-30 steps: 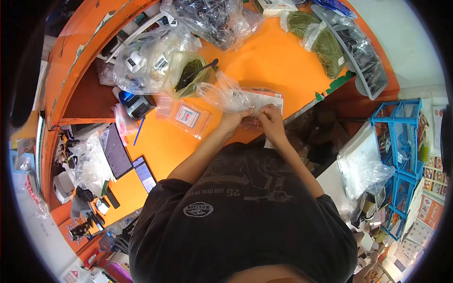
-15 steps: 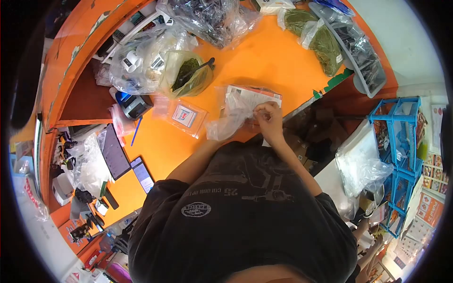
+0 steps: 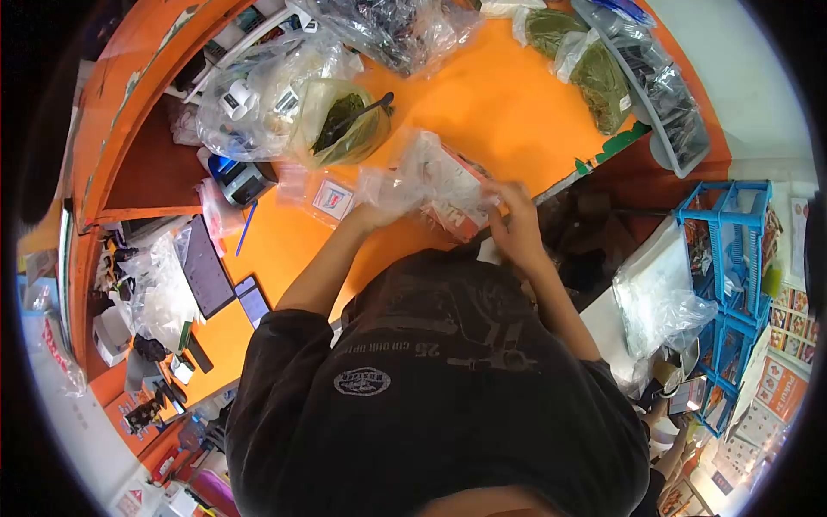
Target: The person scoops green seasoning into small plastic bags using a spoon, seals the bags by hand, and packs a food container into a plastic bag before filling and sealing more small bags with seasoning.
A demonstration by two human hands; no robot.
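A flat red-and-white package (image 3: 457,185) lies slanted at the near edge of the orange table, with a crumpled clear plastic bag (image 3: 392,188) over its left part. My left hand (image 3: 372,217) is closed on the left end of that bag; its fingertips are partly hidden and blurred. At the package's right edge, my right hand (image 3: 515,211) grips with thumb and fingers, slightly smeared by motion. Left of the bag, a small clear packet with a white card (image 3: 334,198) rests on the table, close to my left hand.
An open bag of dark green flakes (image 3: 340,125) with a dark-handled utensil stands beyond the packet. Bulky plastic bags (image 3: 267,95), a label printer (image 3: 245,185), a tablet (image 3: 205,267) and a phone (image 3: 251,302) line the left. A grey tray (image 3: 646,99) sits at the far right.
My left hand has come out into view, moving left with the bag's end. The package has turned clockwise, showing more of its red side. My right hand has shifted slightly right.
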